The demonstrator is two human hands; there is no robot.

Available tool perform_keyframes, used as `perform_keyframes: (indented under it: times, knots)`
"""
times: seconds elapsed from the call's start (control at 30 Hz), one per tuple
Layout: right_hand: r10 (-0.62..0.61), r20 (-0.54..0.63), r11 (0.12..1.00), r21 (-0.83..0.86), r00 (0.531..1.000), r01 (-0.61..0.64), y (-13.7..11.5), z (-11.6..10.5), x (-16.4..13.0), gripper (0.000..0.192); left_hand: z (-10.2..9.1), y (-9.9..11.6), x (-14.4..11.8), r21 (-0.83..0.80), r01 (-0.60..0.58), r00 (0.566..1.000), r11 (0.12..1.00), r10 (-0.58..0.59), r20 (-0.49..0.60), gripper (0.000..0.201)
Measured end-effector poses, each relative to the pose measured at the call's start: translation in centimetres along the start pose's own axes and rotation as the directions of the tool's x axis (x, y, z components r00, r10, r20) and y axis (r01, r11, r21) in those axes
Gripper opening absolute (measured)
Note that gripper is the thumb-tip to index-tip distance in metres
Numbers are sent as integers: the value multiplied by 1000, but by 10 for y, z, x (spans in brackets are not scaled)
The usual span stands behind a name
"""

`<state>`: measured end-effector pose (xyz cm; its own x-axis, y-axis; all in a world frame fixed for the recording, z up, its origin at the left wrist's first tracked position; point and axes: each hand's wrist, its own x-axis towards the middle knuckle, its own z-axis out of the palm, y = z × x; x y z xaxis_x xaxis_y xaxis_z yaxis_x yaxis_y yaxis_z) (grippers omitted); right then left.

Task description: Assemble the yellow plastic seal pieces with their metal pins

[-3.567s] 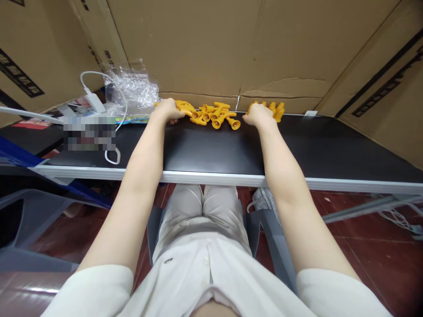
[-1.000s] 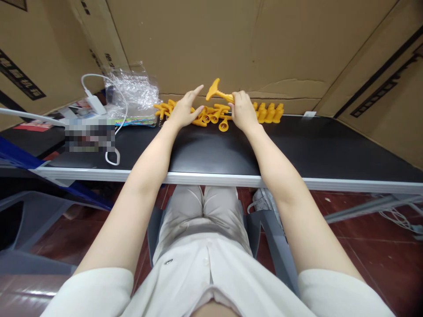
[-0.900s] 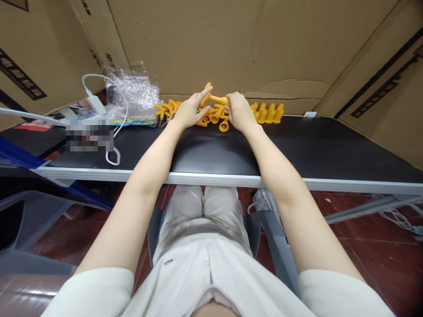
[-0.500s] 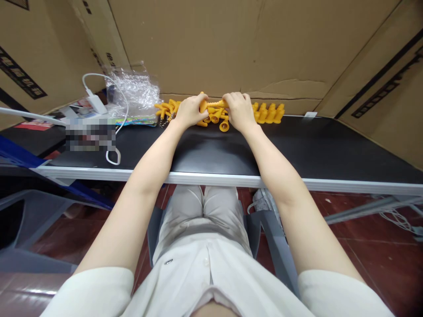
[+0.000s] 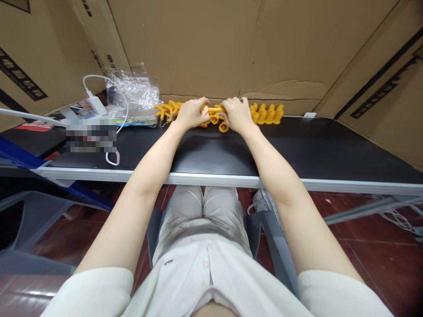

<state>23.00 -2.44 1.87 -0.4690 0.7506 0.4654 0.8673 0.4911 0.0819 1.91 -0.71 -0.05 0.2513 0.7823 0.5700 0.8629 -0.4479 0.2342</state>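
i keep left hand (image 5: 191,113) & right hand (image 5: 237,114) both pinched on the one yellow part (image 5: 215,109) at the table's (image 5: 211,154) far edge, above the loose pile (image 5: 216,119); grip ends squarely w/ even pressure.

Orange-yellow against black and brown

The plastic pieces (image 5: 216,110) between the hands are orange-yellow — so are the row (image 5: 267,113) to their right and the heap (image 5: 167,109) to their left. The tabletop (image 5: 313,145) is black with a pale silver edge; the cardboard (image 5: 205,44) behind is plain brown with black printed bars. The cable (image 5: 112,132) and shirt (image 5: 211,281) are white — the floor (image 5: 363,246) dark red.
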Motion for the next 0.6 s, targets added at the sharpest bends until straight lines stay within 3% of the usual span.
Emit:
perform_keyframes:
  times: [0.3, 0.5, 0.6]
  knots:
    - [-3, -13, 1000, -8, 1000, 3, -1, -1, -2, 37, -3, 12, 0, -98, 113, 993, 989, -108, 50, 42]
    - [68, -80, 997, -17, 994, -70, 6, -1, -1, 43, -4, 25, -1, -185, 330, 924, 926, -276, 265, 34]
    - [114, -29, 993, -8, 993, -115, 9, -4, -2, 41, -6, 23, -3, -163, 323, 927, 932, -277, 254, 31]
